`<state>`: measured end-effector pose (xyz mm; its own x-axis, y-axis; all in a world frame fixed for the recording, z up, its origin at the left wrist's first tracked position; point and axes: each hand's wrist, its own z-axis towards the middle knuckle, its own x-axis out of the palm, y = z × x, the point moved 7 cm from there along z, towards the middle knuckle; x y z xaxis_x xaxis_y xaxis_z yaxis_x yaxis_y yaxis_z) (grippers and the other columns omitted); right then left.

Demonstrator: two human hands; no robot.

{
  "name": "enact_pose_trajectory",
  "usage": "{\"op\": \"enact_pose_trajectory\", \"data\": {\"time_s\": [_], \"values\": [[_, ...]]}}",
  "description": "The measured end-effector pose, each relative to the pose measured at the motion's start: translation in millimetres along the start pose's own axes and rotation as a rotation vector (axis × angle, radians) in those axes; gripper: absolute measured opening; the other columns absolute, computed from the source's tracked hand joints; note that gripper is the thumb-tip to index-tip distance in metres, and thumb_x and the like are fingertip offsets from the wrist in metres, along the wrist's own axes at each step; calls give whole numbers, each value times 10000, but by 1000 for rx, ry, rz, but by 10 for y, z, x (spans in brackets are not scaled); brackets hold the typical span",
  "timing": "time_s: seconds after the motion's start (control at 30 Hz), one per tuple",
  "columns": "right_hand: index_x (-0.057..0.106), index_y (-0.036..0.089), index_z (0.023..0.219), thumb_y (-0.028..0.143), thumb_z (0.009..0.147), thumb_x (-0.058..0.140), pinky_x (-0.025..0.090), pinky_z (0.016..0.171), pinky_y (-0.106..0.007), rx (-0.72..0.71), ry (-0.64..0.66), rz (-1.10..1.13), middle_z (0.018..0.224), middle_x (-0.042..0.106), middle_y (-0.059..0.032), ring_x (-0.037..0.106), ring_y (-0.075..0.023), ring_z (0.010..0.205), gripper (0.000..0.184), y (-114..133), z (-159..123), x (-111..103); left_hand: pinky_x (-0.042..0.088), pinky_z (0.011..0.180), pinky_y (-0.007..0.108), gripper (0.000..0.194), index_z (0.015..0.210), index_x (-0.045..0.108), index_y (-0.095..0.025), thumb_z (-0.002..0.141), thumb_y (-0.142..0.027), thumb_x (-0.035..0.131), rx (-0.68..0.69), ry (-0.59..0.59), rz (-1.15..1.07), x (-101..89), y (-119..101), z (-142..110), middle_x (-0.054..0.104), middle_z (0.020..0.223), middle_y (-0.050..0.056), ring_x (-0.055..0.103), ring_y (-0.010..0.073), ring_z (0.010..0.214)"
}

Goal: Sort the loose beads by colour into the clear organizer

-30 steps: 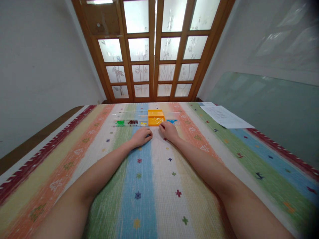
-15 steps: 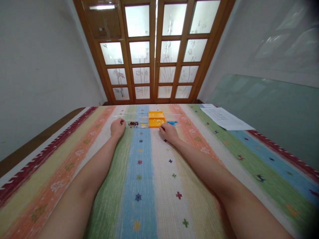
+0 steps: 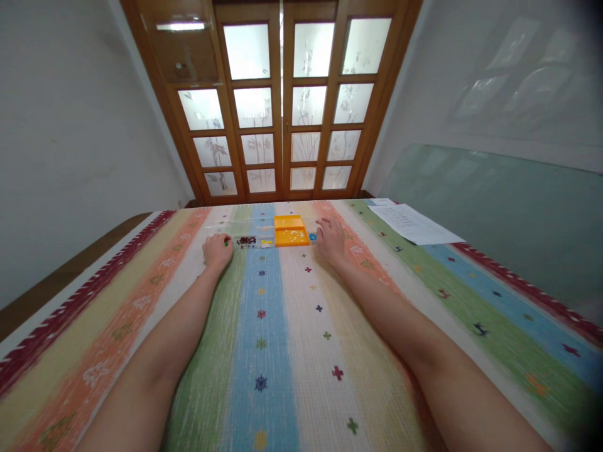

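Observation:
An orange box (image 3: 291, 243) with its lid standing up behind it holds small white pieces (image 3: 296, 235). Left of it, clear compartments contain dark red pieces (image 3: 245, 240) and yellow pieces (image 3: 266, 242). My left hand (image 3: 218, 252) rests at the left end of this row, fingers curled together beside a bit of green (image 3: 227, 242); what they grip, if anything, is too small to make out. To the right of the orange box, my right hand (image 3: 332, 242) is held over blue pieces (image 3: 313, 236), its fingers apart and partly covering them.
A striped tablecloth (image 3: 273, 351) covers the table. White printed sheets (image 3: 412, 225) lie at the far right. Beyond the table stand wooden glazed doors (image 3: 282, 100), and a pale green panel (image 3: 494, 201) leans along the right wall.
My right hand has moved right, from the front edge of the orange box to over the blue pieces, and its fingers have spread. My left hand stays at the row's left end.

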<state>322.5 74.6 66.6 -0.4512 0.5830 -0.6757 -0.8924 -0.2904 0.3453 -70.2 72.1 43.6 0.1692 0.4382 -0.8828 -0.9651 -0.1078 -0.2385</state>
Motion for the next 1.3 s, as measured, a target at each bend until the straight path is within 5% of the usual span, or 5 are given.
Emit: {"op": "enact_pose_trajectory", "data": {"time_s": [0.2,0.4,0.63,0.83,1.3], "values": [[589,138,1390,200,992,422,295,1103,-449,22,85,-111,1411,567,-177,440,-314,1293,436,-294,89,103,409,895,425,300,1059,712,-216,945,-349,468,18,19,11,37,-88,-36,720,1140,112,580,307,1069],[733,164,1124,329,1027,448,358,991,-404,60,88,-164,1118,660,-152,529,-284,1073,343,-310,3,149,406,921,454,308,1069,714,-211,957,-347,461,62,-1,41,-32,-175,-83,692,1148,139,559,330,1112],[743,178,978,316,1032,464,386,883,-329,-78,190,-159,1019,674,-120,562,-241,1001,316,-132,-69,255,391,1015,470,302,1141,704,-218,971,-304,470,341,23,-60,-50,-651,-266,658,1192,140,524,320,1182],[740,181,941,287,1010,483,409,822,-318,-41,227,-164,1004,685,-126,597,-239,971,286,-41,-89,264,337,1123,468,372,1289,652,-242,950,-354,545,558,68,-132,70,-1021,-474,613,1349,111,491,296,1278],[760,179,885,275,938,535,397,654,-264,193,397,-94,900,751,-115,645,-203,787,250,-88,260,429,172,1192,640,458,1316,642,-299,912,-510,598,327,75,-154,166,-879,-459,518,1475,129,366,366,1412]]}}
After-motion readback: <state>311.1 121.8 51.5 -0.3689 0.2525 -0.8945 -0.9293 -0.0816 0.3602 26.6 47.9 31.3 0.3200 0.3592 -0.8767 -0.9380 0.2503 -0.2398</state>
